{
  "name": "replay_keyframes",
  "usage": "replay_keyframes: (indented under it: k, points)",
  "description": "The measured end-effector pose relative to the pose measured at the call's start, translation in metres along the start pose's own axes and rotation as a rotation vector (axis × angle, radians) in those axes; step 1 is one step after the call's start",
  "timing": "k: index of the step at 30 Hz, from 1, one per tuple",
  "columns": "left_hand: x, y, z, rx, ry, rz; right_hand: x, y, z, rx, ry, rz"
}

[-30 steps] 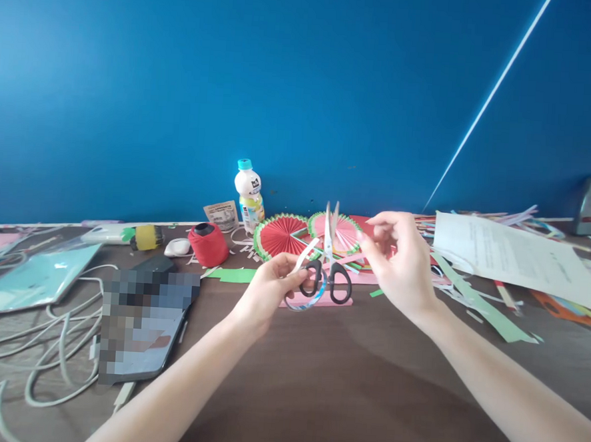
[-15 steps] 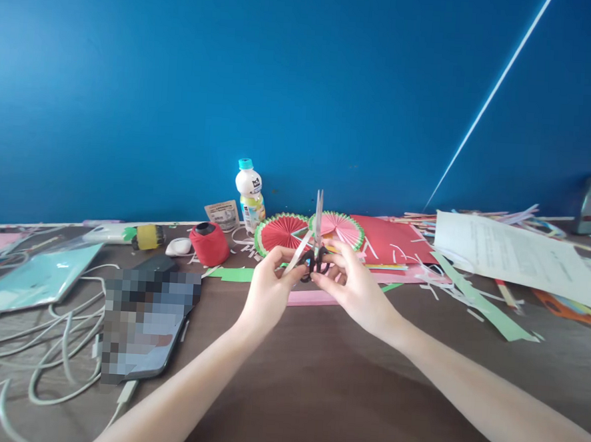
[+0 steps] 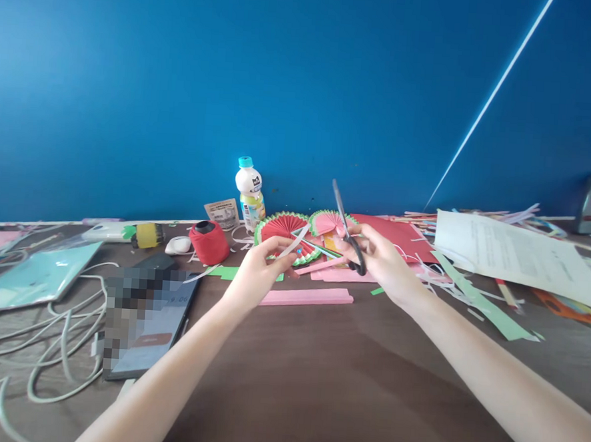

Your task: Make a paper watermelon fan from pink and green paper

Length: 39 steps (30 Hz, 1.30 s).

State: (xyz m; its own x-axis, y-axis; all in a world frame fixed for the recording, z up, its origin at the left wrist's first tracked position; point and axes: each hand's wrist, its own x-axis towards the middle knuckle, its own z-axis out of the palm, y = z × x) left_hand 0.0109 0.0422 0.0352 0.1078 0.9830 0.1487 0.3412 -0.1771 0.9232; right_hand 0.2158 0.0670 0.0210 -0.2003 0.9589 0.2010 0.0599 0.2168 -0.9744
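Observation:
My left hand point(image 3: 258, 272) pinches a narrow white strip point(image 3: 296, 240), which slants up toward the right. In my right hand point(image 3: 377, 261) are scissors point(image 3: 357, 253) with black handles, their blades together and pointing up and to the left. Behind the hands lie a red pleated paper fan point(image 3: 279, 229) with a green and white rim and a smaller pink pleated fan point(image 3: 328, 222), partly hidden by the scissors. A folded pink paper strip point(image 3: 311, 297) rests on the table just below and between my hands.
A bottle point(image 3: 250, 195) with a turquoise cap and a red spool point(image 3: 209, 242) stand by the blue wall. At left are a phone point(image 3: 161, 333), white cables point(image 3: 61, 360) and a turquoise packet point(image 3: 36, 278). Red paper point(image 3: 389, 237), a white sheet point(image 3: 508, 257) and scattered strips lie right.
My hands have moved apart. The scissors have left the middle, moved right with my right hand and tilted left, while my left hand has shifted left with the white strip.

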Motion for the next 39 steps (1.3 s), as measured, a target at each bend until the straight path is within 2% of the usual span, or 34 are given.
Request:
replay_keyframes:
  k: [5, 9, 12, 16, 23, 27, 32, 36, 39]
  points:
    - [-0.004, 0.011, -0.006, 0.147, -0.145, -0.021, 0.0, -0.003, -0.002, 0.003, -0.048, -0.021]
    - [-0.006, 0.006, -0.003, 0.178, -0.237, 0.005, -0.002, -0.001, 0.001, 0.012, -0.113, -0.003]
    - [-0.005, 0.001, -0.002, 0.202, -0.273, 0.028, -0.004, 0.0, 0.004, 0.003, -0.103, -0.005]
    - [-0.004, 0.001, -0.003, 0.25, -0.29, 0.005, -0.006, -0.003, 0.005, 0.004, -0.092, 0.001]
    - [-0.004, 0.001, -0.01, 0.277, -0.209, 0.029, -0.006, -0.004, 0.002, 0.03, -0.08, 0.049]
    - [-0.004, 0.004, -0.014, 0.404, -0.17, 0.095, -0.005, -0.008, -0.003, 0.028, -0.188, 0.111]
    - [-0.001, 0.008, -0.025, 0.422, -0.168, 0.143, -0.002, -0.018, -0.019, -0.099, -0.28, 0.132]
    - [0.0, 0.008, -0.039, 0.418, -0.177, 0.115, 0.002, -0.018, -0.044, -0.204, -0.498, 0.166]
    - [0.0, 0.009, -0.045, 0.382, -0.192, 0.12, 0.004, -0.017, -0.059, -0.312, -0.674, 0.109]
